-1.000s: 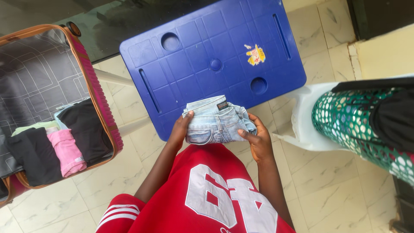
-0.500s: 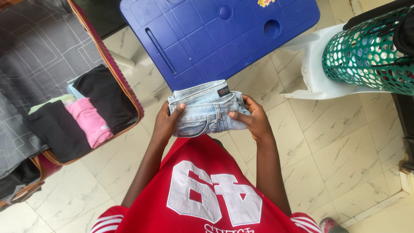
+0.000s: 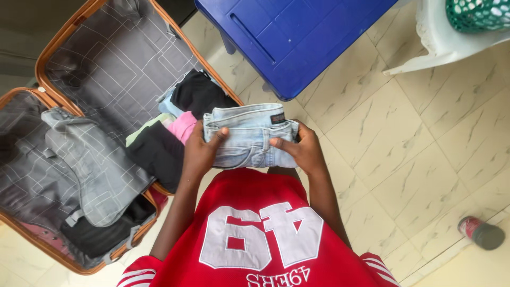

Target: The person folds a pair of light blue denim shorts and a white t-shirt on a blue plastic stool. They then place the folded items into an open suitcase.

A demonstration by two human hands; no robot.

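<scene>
**Two hands hold one folded pair of jeans over the suitcase edge**

The left hand (image 3: 201, 151) and the right hand (image 3: 302, 151) each grasp one end of a folded pair of light blue jeans (image 3: 247, 135). Thumbs press on top and the other fingers are tucked under. The jeans are up in the air, in front of the red shirt (image 3: 255, 234). They sit just above the near right edge of the open suitcase (image 3: 64, 58), by the clothes packed there.

To handle a folded bundle like this well, I think both hands should keep the same firm squeeze, so the folds do not slip open. Keep it flat and level. It looks best to lay it down next to the other folded clothes, not on the suitcase rim.

Counting things:
- One pair of jeans, in the hands.
- One suitcase, lying open on the tiled floor (image 3: 419, 154), with two halves.
- In the right half, about four folded pieces show: a black one (image 3: 199, 93), a pink one (image 3: 183, 126), a pale green one (image 3: 143, 130) and another dark one (image 3: 156, 154). A bit of light blue peeks out too.
- One blue plastic surface (image 3: 297, 37).
- One white chair (image 3: 441, 37) with one green basket (image 3: 478, 13).
- One small can (image 3: 481, 232) lying on the floor, near the right edge.
</scene>
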